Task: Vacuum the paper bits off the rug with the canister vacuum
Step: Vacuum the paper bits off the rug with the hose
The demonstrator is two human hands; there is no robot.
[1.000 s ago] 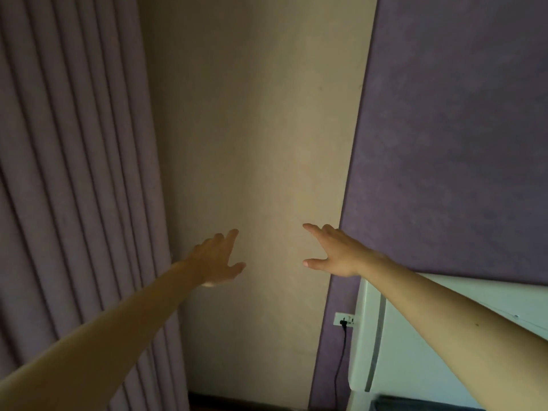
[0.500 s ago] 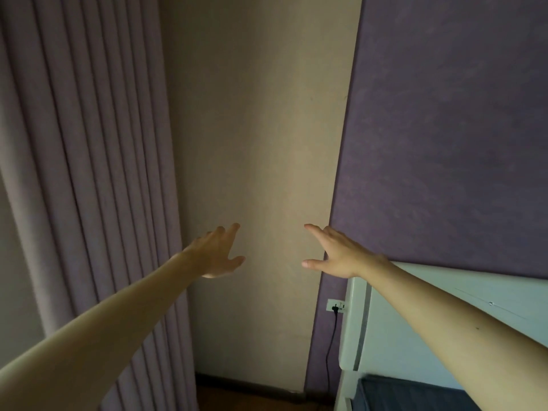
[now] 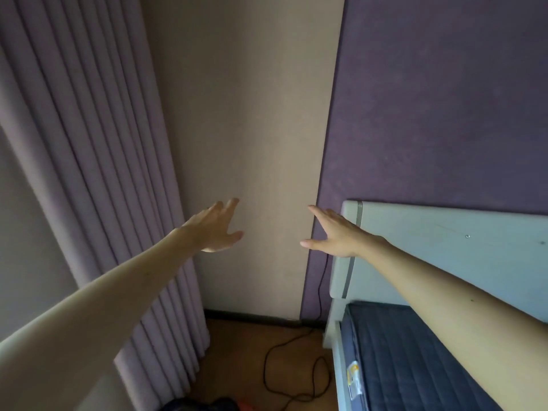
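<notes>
A pleated curtain (image 3: 98,173) hangs just left of the left hand (image 3: 215,229), which reaches forward in the air with fingers spread wide and holds nothing. Well below it, at the bottom edge, lies a dark shape (image 3: 201,404) with an orange bit, too cut off to tell whether it is the vacuum. A black cord (image 3: 320,292) loops over the floor between the hands and climbs the wall under the right hand (image 3: 335,235), likewise spread and empty, with a pale headboard (image 3: 444,247) and a blue mattress (image 3: 415,366) to its right.
</notes>
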